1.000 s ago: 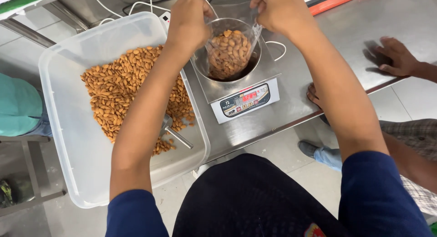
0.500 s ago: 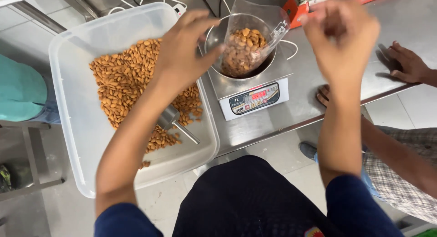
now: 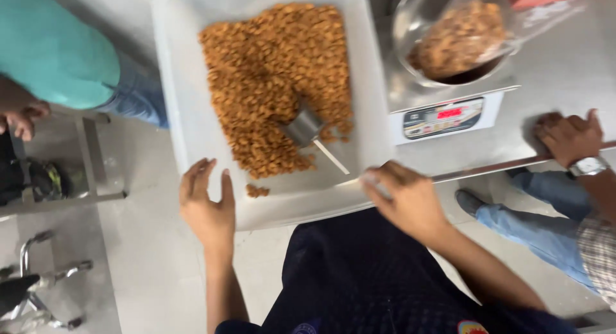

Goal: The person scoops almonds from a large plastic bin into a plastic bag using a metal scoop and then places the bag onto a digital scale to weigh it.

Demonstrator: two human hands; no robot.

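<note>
Head view, blurred by motion. The clear plastic bag (image 3: 471, 35) of brown nuts sits in the steel bowl (image 3: 417, 26) on the weighing scale (image 3: 443, 116); bowl and bag are cut off by the top edge, and the scale's display cannot be read. The white plastic tub (image 3: 192, 148) also runs off the top — its heap of loose nuts (image 3: 276, 77) half buries a small metal scoop (image 3: 305, 127), whose thin handle points toward the near rim. The left hand (image 3: 208, 209) is released, fingers spread, at the tub's near left corner. The right hand (image 3: 407, 199) is curled at the tub's near right corner; whether it grips the rim cannot be told. Another person's hand (image 3: 568, 136), wearing a watch, rests on the steel table (image 3: 564, 58).
</note>
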